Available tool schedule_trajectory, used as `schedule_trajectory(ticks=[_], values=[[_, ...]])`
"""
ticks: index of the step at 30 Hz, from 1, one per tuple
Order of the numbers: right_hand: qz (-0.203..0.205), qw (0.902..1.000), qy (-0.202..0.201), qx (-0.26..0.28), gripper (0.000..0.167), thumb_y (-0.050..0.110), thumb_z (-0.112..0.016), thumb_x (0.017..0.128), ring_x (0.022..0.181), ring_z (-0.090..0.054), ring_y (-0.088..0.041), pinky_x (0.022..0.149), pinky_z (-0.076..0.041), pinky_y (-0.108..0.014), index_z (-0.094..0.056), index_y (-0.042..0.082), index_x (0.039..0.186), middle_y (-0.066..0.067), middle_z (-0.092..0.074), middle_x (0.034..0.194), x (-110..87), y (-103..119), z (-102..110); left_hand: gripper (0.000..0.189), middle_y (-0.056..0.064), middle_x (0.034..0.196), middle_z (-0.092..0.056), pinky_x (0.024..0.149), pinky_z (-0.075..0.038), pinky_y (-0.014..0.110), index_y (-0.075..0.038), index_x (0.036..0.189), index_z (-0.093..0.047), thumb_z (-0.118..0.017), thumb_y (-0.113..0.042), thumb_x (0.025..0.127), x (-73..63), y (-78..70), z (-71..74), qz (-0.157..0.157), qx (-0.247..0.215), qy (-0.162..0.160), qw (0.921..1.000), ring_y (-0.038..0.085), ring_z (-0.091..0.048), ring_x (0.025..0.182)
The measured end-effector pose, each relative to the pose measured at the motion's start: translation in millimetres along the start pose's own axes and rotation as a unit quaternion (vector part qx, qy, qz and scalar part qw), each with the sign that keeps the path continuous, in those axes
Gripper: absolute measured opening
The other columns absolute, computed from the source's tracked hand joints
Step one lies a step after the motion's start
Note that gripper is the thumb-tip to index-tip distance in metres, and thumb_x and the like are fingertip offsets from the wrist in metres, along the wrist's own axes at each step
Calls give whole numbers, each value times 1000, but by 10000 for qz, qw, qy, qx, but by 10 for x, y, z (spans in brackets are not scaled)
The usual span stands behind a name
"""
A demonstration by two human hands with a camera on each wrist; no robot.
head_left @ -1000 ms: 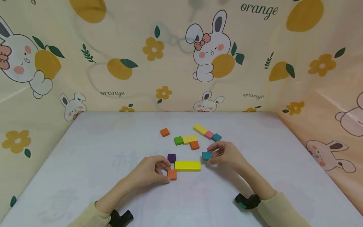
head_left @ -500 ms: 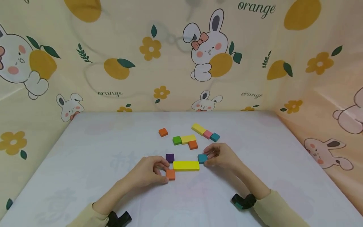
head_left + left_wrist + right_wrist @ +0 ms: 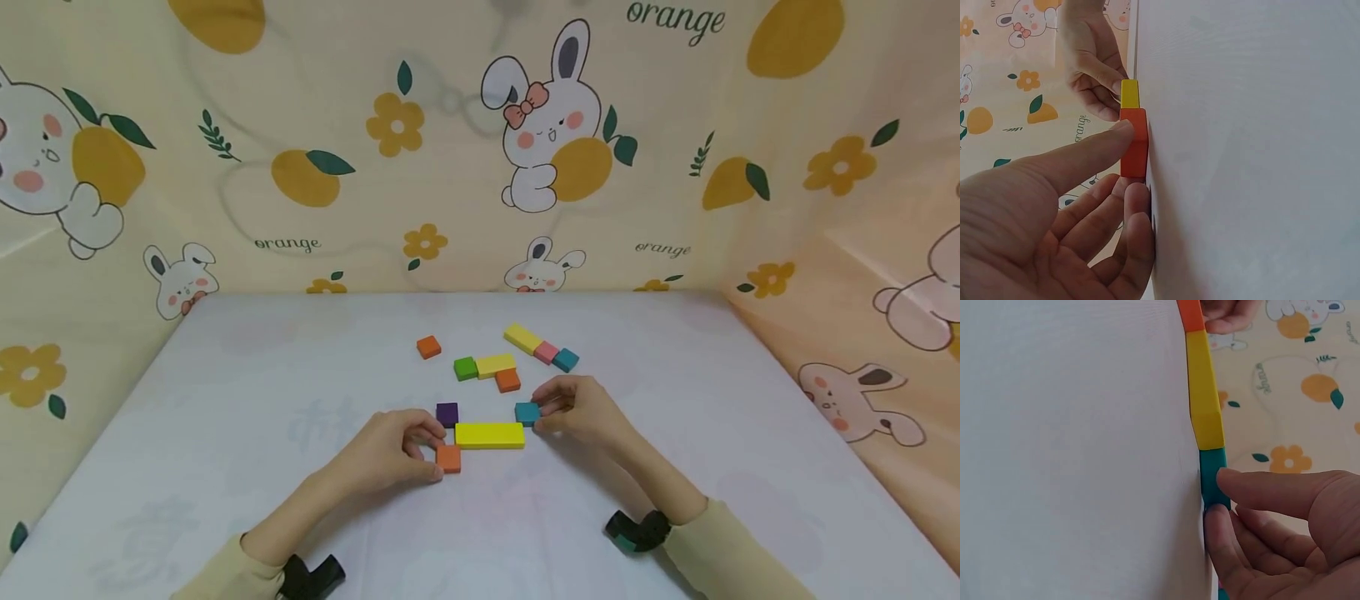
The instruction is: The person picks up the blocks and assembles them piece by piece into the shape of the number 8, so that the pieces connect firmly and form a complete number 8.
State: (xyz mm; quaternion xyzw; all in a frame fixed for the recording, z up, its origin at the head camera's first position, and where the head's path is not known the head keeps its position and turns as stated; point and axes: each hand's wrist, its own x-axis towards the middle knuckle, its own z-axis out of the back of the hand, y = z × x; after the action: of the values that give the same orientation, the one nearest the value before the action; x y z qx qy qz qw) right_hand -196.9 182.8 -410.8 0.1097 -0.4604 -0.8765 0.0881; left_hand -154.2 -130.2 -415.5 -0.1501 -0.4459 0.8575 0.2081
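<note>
A long yellow block [image 3: 490, 436] lies flat on the white table between the two hands. The left hand [image 3: 397, 446] holds an orange square block [image 3: 448, 459] at the yellow block's near left corner, thumb [image 3: 1116, 134] against its side. Just behind sits a purple block [image 3: 447, 414], close to the left fingertips. On the other side, the right hand [image 3: 581, 408] pinches a teal block [image 3: 527, 414] between thumb [image 3: 1254, 484] and fingers, at the yellow block's far right corner. In the right wrist view the teal, yellow and orange blocks line up along the table top.
Behind, a green block [image 3: 465, 368], a yellow block [image 3: 496, 365] and an orange block [image 3: 508, 380] form one group. Further right, yellow [image 3: 522, 338], pink [image 3: 546, 352] and teal [image 3: 566, 360] blocks make a slanted row. A lone orange block [image 3: 429, 347] lies back left.
The right hand has moved left with the teal block, bringing it from beyond the yellow block's right end to its far right corner. The left hand keeps its place at the orange block.
</note>
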Motion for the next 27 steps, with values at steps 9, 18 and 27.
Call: schedule_trajectory(ticks=[9, 18, 27], values=[[-112, 9999, 42, 26, 32, 0, -81, 78, 83, -62, -22, 75, -54, -31, -70, 5, 108, -4, -67, 93, 21, 9, -15, 40, -7, 101, -70, 69, -52, 31, -13, 112, -66, -86, -20, 78, -1, 18, 4, 8, 5, -23, 10000, 15, -62, 73], [-159, 9996, 152, 191, 32, -2, -79, 79, 84, -61, -23, 74, -53, -31, -69, 4, 109, -5, -67, 93, 25, 15, -1, 38, -7, 99, -70, 68, -51, 31, -12, 111, -67, -85, -18, 78, -15, -4, 7, -71, 12, -38, 10000, 15, -62, 72], [-60, 9992, 271, 304, 35, -2, -80, 78, 86, -63, -24, 75, -54, -30, -67, 0, 111, -8, -68, 94, 6, 29, 29, 38, -6, 100, -70, 69, -51, 31, -13, 111, -67, -85, -18, 78, -22, 1, 4, -95, 40, -27, 9999, 14, -62, 72]])
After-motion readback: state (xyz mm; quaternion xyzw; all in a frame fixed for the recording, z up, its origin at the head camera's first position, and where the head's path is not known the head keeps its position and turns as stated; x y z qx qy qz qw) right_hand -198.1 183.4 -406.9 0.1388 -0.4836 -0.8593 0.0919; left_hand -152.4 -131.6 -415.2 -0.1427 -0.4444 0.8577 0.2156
